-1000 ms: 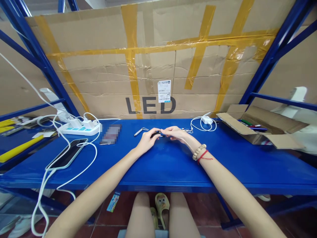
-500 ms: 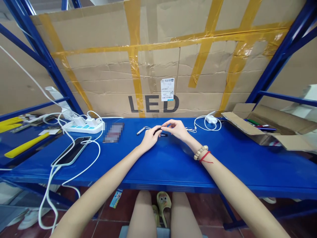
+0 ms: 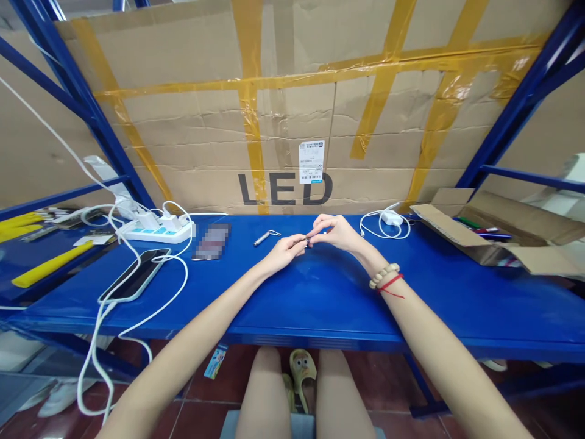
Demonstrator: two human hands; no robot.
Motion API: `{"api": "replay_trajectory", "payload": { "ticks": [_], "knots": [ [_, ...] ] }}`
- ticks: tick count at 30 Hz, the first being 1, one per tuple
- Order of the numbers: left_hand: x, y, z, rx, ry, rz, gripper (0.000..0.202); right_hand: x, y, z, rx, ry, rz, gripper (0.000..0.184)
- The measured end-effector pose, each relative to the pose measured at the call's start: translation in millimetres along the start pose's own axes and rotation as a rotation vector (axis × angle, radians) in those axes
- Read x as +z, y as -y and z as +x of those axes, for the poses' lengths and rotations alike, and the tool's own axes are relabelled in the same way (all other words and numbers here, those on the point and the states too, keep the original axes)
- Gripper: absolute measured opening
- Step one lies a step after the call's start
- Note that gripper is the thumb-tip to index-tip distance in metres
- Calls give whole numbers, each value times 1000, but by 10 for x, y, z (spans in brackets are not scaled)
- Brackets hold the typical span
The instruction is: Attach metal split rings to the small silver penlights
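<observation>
Over the middle of the blue table, my left hand (image 3: 287, 253) and my right hand (image 3: 337, 234) meet at the fingertips. Both are closed in a pinch around a small dark object (image 3: 307, 239). It is mostly covered by the fingers, so its kind cannot be made out. My right wrist wears a beaded bracelet and a red string. Just left of and beyond my left hand lies a small silver cylinder with a loop (image 3: 262, 238), touched by neither hand.
A power strip (image 3: 158, 234) with white plugs and cables, a phone (image 3: 134, 277) and a pixelated flat item (image 3: 212, 242) are on the left. Yellow-handled tools (image 3: 52, 265) lie farther left. A white charger (image 3: 392, 217) and an open carton of pens (image 3: 457, 244) stand right.
My hands have shifted slightly right, and their fingertips now meet on the small object. The black piece seen on the table below them no longer shows there.
</observation>
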State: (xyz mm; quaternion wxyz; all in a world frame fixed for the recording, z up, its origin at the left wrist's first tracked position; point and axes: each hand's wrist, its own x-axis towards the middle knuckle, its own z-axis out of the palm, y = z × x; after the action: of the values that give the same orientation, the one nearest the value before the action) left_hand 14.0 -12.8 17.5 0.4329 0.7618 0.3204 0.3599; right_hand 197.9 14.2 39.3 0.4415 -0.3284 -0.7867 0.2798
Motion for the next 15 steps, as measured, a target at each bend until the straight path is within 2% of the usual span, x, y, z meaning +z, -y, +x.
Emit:
{"api": "replay_trajectory", "payload": {
  "ticks": [4, 7, 15],
  "knots": [
    [1, 0, -41, 21, 25, 104, 30, 8, -5, -7, 1, 9, -43, 24],
    [-2, 13, -59, 59, 16, 218, 25, 19, -20, -15, 17, 65, -46, 24],
    [-10, 37, -57, 106, -80, 397, 22, 61, 10, -41, 168, 137, -5, 35]
  ]
}}
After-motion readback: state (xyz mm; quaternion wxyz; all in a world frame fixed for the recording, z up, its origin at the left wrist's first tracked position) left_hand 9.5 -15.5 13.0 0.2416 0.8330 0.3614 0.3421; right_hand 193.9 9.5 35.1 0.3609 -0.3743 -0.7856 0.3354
